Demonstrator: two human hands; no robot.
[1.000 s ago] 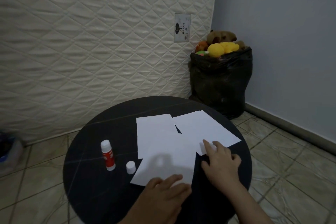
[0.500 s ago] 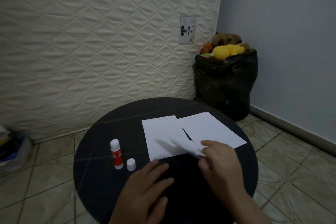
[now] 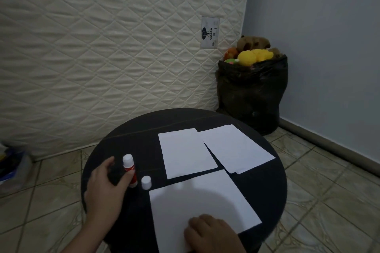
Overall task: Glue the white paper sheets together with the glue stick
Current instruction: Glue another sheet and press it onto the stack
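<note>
Glue stick [image 3: 129, 168] stands upright near the left edge of the round dark worktop [image 3: 273, 195], uncapped; its white cap [image 3: 146, 182] stands just beside it. Left hand [image 3: 104, 187] curls thumb and fingers [image 3: 127, 176] around the stick, touching it. Nearest paper sheet [image 3: 205, 201] lies at the near edge, right hand [image 3: 211, 234] resting flat on it, fingers relaxed. Two further sheets [image 3: 186, 153] [image 3: 236, 148] lie toward the far edge, corners meeting.

near sheet [image 3: 197, 207] cut off by the bottom edge under the right hand [image 3: 211, 234]; glue stick [image 3: 129, 167] label partly hidden by left hand [image 3: 104, 189] fingers.
</note>
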